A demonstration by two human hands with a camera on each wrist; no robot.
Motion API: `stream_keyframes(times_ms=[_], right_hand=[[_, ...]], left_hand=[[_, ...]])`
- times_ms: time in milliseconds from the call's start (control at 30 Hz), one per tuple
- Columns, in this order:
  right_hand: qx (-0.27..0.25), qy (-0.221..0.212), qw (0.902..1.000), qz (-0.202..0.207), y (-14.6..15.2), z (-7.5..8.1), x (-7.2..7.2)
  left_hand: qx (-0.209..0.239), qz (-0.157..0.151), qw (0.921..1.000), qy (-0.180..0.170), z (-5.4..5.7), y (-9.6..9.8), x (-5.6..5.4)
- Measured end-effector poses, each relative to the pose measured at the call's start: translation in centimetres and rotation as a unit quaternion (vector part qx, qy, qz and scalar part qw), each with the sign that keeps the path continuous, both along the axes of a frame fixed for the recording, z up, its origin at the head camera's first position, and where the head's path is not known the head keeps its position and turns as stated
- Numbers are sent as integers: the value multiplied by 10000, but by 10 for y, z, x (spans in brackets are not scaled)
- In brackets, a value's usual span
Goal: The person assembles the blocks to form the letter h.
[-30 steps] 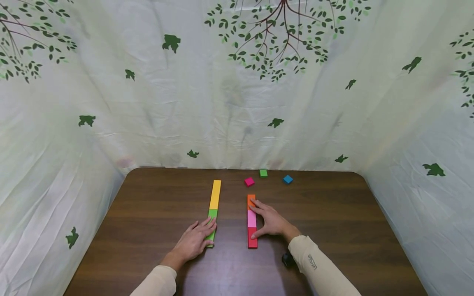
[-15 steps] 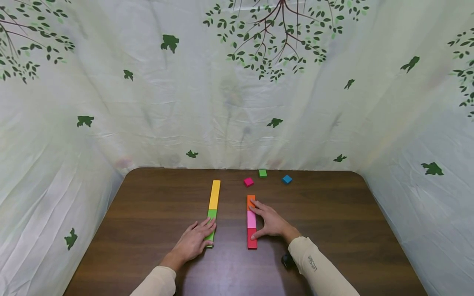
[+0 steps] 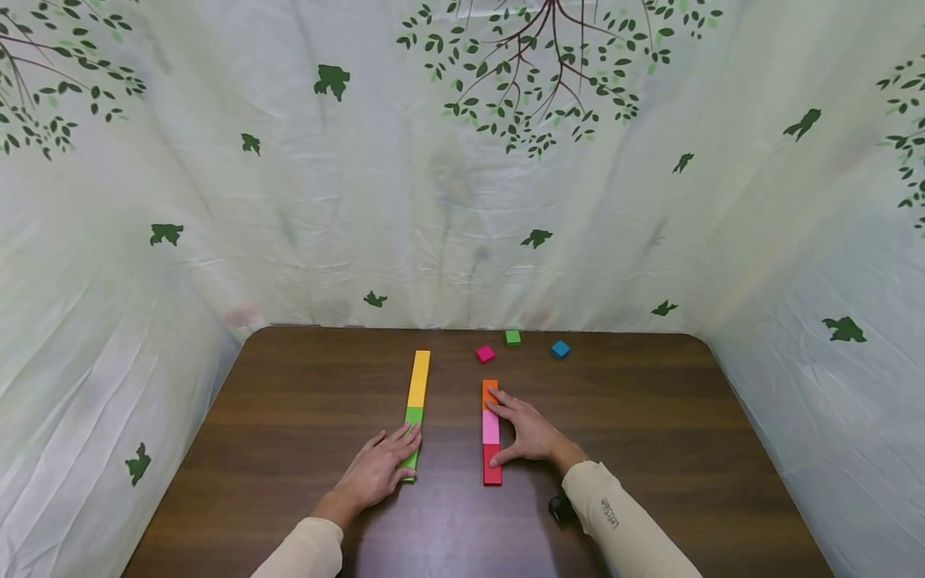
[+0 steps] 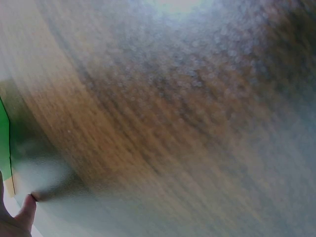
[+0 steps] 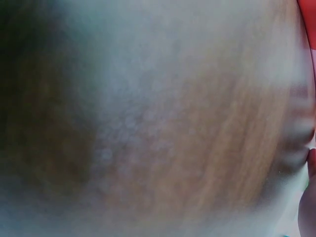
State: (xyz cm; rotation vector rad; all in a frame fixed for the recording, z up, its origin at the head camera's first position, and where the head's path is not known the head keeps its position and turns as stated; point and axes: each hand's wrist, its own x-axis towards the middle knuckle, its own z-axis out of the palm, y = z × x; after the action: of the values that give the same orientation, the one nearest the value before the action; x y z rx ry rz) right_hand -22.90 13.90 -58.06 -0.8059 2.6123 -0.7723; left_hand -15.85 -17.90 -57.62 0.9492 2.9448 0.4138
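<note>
Head view shows me a left hand with extended fingers resting ungripped on the green end of a yellow-and-green row. Rightward on the desk, I see an orange-pink-red row, touched by the spread, unclenched right hand.

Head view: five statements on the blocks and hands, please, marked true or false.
The left hand rests on the green end of the yellow-and-green row. True.
The right hand rests there too. False: it rests on the orange-pink-red row.
The pink block lies between orange and red. True.
Four blocks lie outside the rows. False: three do: magenta block, green block, blue block.
The two rows touch. False: they lie apart.
</note>
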Motion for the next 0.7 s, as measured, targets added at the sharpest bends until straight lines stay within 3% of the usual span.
stream_keyframes(times_ms=[500, 700], right_hand=[[-26, -87, 10000, 0, -2, 4, 0], [-368, -268, 9981, -421, -3, 3, 3]], left_hand=[[73, -28, 9999, 64, 1, -2, -1], [80, -55, 9999, 58, 1, -2, 0]])
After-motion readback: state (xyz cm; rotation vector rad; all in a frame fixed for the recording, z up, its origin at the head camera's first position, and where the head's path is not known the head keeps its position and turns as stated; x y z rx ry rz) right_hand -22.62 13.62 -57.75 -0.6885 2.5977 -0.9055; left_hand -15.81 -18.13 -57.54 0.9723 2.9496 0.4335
